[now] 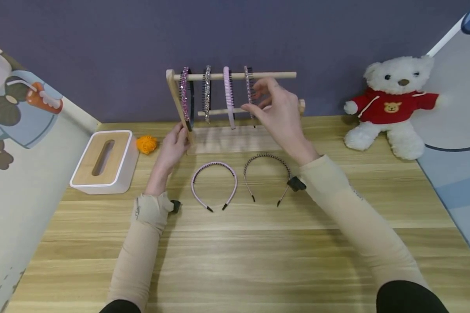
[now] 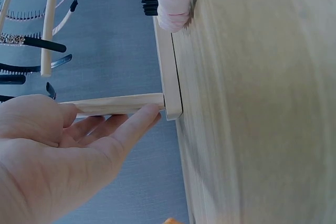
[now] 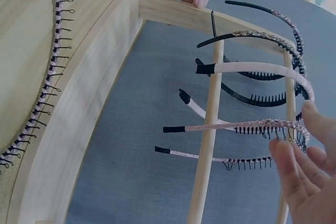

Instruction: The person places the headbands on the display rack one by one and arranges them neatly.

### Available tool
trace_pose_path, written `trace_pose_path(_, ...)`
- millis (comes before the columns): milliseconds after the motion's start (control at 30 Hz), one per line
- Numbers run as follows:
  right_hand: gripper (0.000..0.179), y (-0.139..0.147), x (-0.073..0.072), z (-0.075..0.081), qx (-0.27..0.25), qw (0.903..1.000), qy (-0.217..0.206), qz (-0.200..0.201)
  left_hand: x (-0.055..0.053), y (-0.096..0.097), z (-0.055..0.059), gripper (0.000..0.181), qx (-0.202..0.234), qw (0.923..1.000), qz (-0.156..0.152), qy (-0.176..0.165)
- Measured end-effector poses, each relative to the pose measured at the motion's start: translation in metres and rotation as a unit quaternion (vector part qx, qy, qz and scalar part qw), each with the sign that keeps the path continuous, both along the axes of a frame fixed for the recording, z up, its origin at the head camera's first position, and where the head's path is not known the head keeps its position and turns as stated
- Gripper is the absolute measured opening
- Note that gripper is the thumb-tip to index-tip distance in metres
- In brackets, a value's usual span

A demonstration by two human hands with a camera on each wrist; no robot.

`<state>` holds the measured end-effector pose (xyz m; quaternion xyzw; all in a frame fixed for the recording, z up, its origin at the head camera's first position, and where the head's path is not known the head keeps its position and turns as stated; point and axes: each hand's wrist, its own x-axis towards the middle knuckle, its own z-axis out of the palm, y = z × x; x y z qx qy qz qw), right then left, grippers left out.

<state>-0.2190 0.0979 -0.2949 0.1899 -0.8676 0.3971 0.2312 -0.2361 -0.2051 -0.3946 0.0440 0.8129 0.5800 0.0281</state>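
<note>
So left hand (image 1: 173, 145) pinches the rack (image 1: 235, 140) at left; right hand (image 1: 280, 111) curves around its rightmost headband (image 1: 247, 87), can't tell if fingers pinch. Bear-face logo (image 1: 392, 107) on far-right teddy (image 1: 393, 96).

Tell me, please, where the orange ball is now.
In the head view, the orange ball sits left of centre, between the tissue box and left hand.

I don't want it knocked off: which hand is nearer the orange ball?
Left. The left hand holds the rack's left upright, just right of the orange ball; the right hand is farther off, beside the rightmost hanging headband.
</note>
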Motion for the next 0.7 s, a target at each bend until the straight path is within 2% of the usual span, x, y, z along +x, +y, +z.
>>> trace_pose_path(233,0.050,0.009,0.012,-0.003,-0.028,0.9995,0.014,-0.005,0.000,0.000,-0.001,0.053,0.002,1.0000,-0.001,-0.001)
trace_pose_path(400,0.042,0.020,0.021,-0.006,-0.024,0.9994,0.023,-0.009,0.002,0.001,0.000,0.053,0.001,1.0000,0.002,-0.002)
trace_pose_path(600,0.035,0.035,0.028,-0.017,0.015,0.9999,-0.006,-0.006,0.003,0.001,0.002,0.054,-0.011,0.9999,0.001,0.000)
trace_pose_path(700,0.036,0.042,0.031,-0.026,0.022,0.9990,-0.038,-0.002,0.003,0.000,0.003,0.054,-0.013,0.9999,-0.002,-0.003)
